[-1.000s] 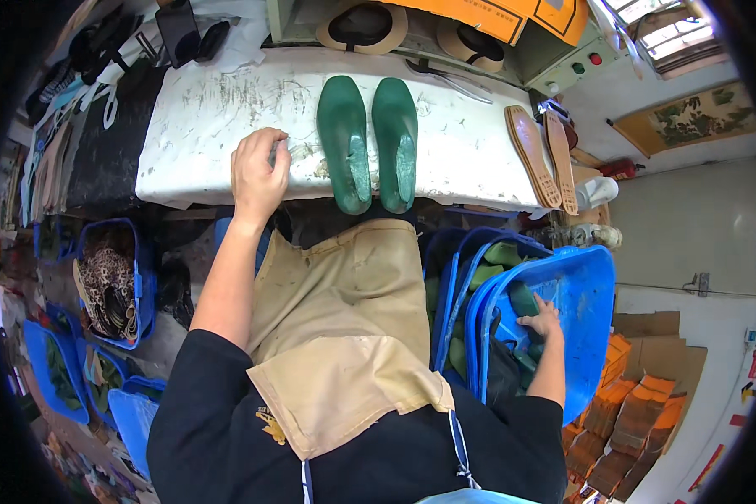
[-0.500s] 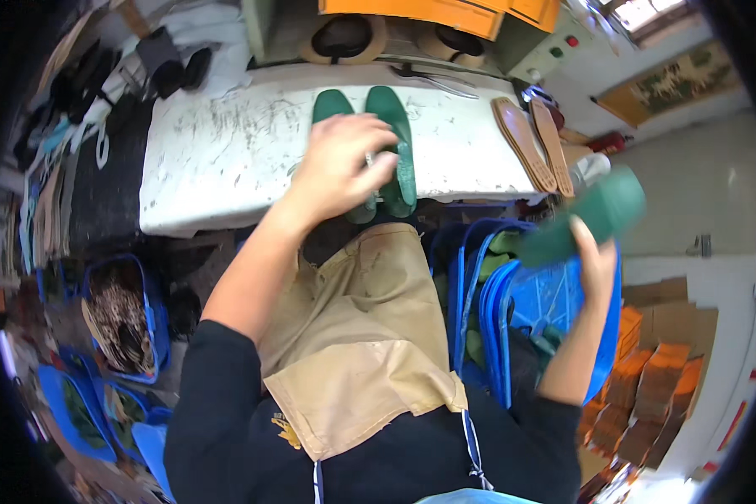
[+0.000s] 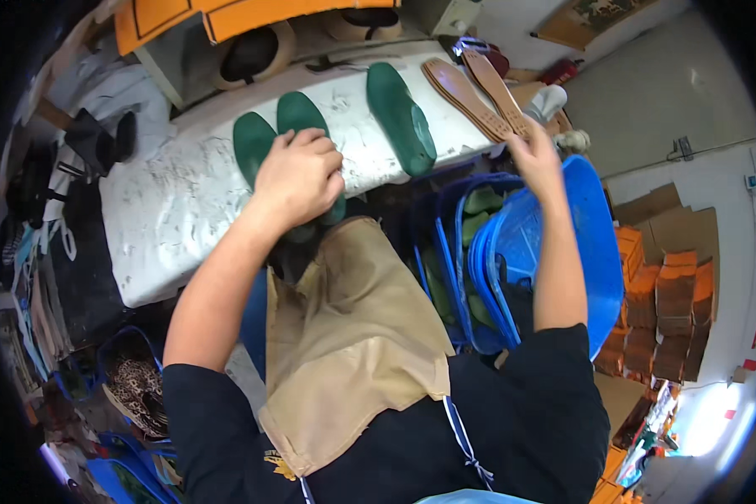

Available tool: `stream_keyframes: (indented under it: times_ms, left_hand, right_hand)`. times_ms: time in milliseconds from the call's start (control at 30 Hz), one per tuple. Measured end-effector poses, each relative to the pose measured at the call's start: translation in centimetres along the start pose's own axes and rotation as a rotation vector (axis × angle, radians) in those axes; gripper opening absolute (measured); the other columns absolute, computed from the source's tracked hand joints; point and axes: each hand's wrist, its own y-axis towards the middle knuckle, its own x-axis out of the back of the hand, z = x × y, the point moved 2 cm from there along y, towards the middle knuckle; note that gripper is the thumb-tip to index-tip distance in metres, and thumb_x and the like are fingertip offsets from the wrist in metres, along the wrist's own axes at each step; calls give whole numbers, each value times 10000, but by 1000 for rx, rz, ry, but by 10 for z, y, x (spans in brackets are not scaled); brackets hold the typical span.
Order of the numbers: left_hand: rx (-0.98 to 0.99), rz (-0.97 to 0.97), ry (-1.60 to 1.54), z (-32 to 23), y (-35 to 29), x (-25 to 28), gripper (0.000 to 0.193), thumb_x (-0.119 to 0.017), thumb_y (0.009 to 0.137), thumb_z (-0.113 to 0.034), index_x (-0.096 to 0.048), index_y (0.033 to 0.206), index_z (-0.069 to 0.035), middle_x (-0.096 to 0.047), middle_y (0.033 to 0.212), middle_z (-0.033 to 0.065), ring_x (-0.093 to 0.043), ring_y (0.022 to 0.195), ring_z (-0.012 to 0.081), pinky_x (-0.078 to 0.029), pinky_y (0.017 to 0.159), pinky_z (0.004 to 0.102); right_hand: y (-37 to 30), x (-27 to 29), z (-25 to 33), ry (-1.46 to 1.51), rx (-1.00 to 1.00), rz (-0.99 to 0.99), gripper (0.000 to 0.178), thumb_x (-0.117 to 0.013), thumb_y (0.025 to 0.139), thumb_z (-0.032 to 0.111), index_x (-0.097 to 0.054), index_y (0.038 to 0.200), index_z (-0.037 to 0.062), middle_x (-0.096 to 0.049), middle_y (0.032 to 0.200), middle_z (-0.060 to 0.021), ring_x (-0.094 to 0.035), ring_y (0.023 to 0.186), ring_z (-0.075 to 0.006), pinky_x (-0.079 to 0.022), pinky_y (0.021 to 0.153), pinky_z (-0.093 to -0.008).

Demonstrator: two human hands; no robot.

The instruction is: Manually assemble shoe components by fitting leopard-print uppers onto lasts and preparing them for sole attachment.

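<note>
My left hand (image 3: pixel 301 178) is closed over the middle of a green shoe last (image 3: pixel 302 111) on the white bench. A second green last (image 3: pixel 252 144) lies against its left side, partly hidden by the hand. Farther right, a third green last (image 3: pixel 401 118) lies by itself, heel end toward me. Two brown insoles, a left one (image 3: pixel 464 98) and a right one (image 3: pixel 493 86), rest side by side at the bench's right end. With fingers pinched, my right hand (image 3: pixel 538 164) is at the heel end of the right insole; its fingertips are slightly blurred.
Blue plastic baskets (image 3: pixel 575 244) stand nested below the bench on the right, with green pieces (image 3: pixel 481 202) in some. The white bench top (image 3: pixel 172 223) stretches left. Behind it are orange panels (image 3: pixel 256 18). Stacked orange cartons (image 3: pixel 672 294) stand far right.
The green last that my right hand held in the air now lies on the bench, and that hand has moved to the insoles. My left hand stays at the paired lasts. The view has tilted.
</note>
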Motion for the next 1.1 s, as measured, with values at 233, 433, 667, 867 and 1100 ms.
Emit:
stream_keyframes:
  times_ms: [233,433,667,867,1100]
  left_hand:
    - [-40,-99,-1,-6,12,-8,127,-643,821,-173,-690,846,-57,-680,956,73,-613,1125,273,-456,1048,509]
    - [-8,-107,-53,-7,10,-5,102,-628,811,-137,-657,849,-47,-679,993,100,-609,1186,294,-441,1060,467]
    - [45,-102,-47,-10,7,-4,109,-614,817,-132,-662,844,-39,-678,970,93,-621,1153,272,-447,1059,463]
    - [30,-151,-72,-6,5,-7,97,-619,807,-128,-657,831,-42,-666,936,93,-626,1110,268,-457,1046,455]
    - [33,-189,-73,-4,10,-9,94,-627,797,-134,-644,802,-42,-662,890,96,-639,1056,272,-471,995,427]
  right_hand:
    - [-243,161,-288,-828,-1177,208,689,-638,855,520,-665,1212,-69,-669,1194,-317,-646,1176,-417,-518,966,-489]
    - [-262,144,-237,-952,-1473,-322,832,-624,879,544,-378,1455,-4,-603,1361,-278,-569,1280,-452,-460,1061,-515]
    - [-237,117,-268,-736,-1272,-433,819,-625,888,481,-320,1400,-80,-583,1342,-336,-598,1225,-474,-477,1034,-511]
    - [-247,126,-302,-208,-1056,-1025,582,-675,858,281,-441,1251,-79,-673,1087,-275,-690,916,-384,-572,731,-474]
    - [-207,101,-141,968,-676,-513,313,-612,930,317,-658,1036,26,-689,861,-123,-618,612,-211,-484,498,-338]
